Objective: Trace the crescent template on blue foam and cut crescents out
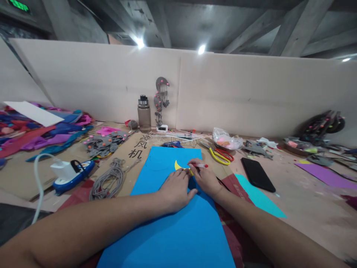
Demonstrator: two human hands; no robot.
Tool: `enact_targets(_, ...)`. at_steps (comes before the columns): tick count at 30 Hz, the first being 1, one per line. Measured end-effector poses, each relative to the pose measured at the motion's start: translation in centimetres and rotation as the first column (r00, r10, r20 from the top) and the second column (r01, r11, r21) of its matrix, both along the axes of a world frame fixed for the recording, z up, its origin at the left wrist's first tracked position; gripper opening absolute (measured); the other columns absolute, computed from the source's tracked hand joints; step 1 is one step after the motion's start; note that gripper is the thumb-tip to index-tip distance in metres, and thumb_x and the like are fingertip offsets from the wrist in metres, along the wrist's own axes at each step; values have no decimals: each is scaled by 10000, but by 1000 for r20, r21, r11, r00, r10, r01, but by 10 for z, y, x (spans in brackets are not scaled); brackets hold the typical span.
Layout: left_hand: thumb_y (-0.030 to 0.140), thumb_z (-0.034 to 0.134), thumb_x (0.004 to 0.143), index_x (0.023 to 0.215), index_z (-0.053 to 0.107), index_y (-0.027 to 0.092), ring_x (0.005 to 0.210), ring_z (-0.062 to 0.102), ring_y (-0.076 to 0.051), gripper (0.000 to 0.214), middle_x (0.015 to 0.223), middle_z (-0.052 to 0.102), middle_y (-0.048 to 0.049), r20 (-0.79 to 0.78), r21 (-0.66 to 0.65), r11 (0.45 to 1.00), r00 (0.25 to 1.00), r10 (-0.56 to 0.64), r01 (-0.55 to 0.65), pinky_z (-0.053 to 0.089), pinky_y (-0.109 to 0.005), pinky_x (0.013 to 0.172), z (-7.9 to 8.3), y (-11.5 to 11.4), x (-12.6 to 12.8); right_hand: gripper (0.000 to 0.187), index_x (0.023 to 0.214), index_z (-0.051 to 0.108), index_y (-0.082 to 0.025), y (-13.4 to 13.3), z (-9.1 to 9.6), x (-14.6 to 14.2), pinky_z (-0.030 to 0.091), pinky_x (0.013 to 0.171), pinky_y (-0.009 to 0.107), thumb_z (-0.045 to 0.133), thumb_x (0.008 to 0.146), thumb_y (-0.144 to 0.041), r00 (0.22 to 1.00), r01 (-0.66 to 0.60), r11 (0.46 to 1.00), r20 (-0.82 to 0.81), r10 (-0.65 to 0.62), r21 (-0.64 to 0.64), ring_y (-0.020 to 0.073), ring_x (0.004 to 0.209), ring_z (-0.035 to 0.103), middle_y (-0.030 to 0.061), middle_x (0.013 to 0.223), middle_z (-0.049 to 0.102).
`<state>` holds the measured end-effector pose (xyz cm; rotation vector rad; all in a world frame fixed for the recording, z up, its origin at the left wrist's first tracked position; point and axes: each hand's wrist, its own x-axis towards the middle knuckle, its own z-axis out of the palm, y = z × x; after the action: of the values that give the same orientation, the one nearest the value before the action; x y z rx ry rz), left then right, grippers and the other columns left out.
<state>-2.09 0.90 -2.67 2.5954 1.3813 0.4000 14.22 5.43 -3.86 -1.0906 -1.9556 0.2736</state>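
A large blue sheet point(167, 238) lies in front of me, running over the near edge of the table. On its upper part rests a yellow crescent-moon cutout point(177, 166), partly covered by my fingers. My left hand point(177, 188) lies flat over the cutout's lower side, fingers stretched out, pressing on the sheet. My right hand point(205, 178) is closed around a pen point(201, 165) with a red end, close to the crescent's right side. The pen's tip is hidden by the hand. A faint curved line shows on the sheet left of the crescent.
Scissors with yellow handles point(220, 156), red-handled scissors point(227, 154) and a black phone point(258, 174) lie on the right, beside a turquoise sheet point(259, 195). Left are grey cord point(108, 180), a blue power strip point(74, 176) and felt pieces point(104, 143). A bottle point(144, 115) stands behind.
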Motion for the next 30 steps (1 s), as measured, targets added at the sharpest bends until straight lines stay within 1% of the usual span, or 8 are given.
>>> enact_targets(5,537,451,953,1434,494,75,1441,398,-352,669,1527,486,-191,-23,-29,1000,1000,8,-9,325,-506,1175,5,-8,-5,252,914,643,-233,3,8,-2,513,853,425,458,960,-399,997,-27,1000,-66,25,-17,268,908,672,103,968,723)
enact_targets(8,532,451,956,1424,510,65,1439,398,-349,664,1523,491,-188,-32,-23,1000,1000,-1,0,321,-493,1180,11,-9,-6,286,952,639,-223,13,23,0,507,744,376,469,954,-453,968,76,996,-235,-85,-50,239,779,664,78,877,720)
enact_targets(10,526,447,959,1421,514,54,1429,407,-360,664,1518,492,-200,-65,-16,1000,998,-7,6,316,-500,1179,14,-9,-5,296,922,626,-222,22,29,1,497,742,357,471,950,-474,907,194,978,-368,-207,-74,221,743,643,53,790,694)
enact_targets(13,528,431,964,1426,505,35,1417,414,-385,679,1521,479,-222,-127,-23,1000,992,-11,8,312,-520,1174,19,-7,0,311,901,608,-229,34,24,3,499,705,338,481,928,-512,834,238,959,-474,-282,-152,207,707,622,37,755,670)
enact_targets(17,527,458,954,1360,558,27,1331,495,-378,652,1420,564,-228,-134,-11,999,990,-34,33,397,-489,1111,21,-4,7,332,880,614,-226,37,7,2,504,676,342,485,908,-531,826,199,956,-488,-282,-216,208,682,617,34,743,665)
enact_targets(21,541,451,954,1299,599,61,1256,544,-363,610,1351,606,-207,-127,20,998,990,-53,56,441,-480,1055,21,1,9,306,891,619,-233,33,5,3,491,685,332,492,918,-511,860,171,966,-449,-242,-193,202,690,623,24,743,673)
enact_targets(25,551,430,965,1379,537,71,1349,488,-357,643,1460,543,-204,-118,8,998,991,-62,64,392,-484,1113,18,2,7,302,887,617,-225,33,11,9,493,705,333,487,924,-495,866,190,968,-436,-244,-164,201,701,628,30,744,679)
enact_targets(30,568,402,974,1455,461,30,1445,393,-361,724,1550,444,-224,-124,-47,997,990,-61,56,314,-484,1181,13,3,5,311,870,606,-221,34,13,12,503,712,340,495,911,-508,870,218,959,-408,-276,-182,207,698,633,44,754,697)
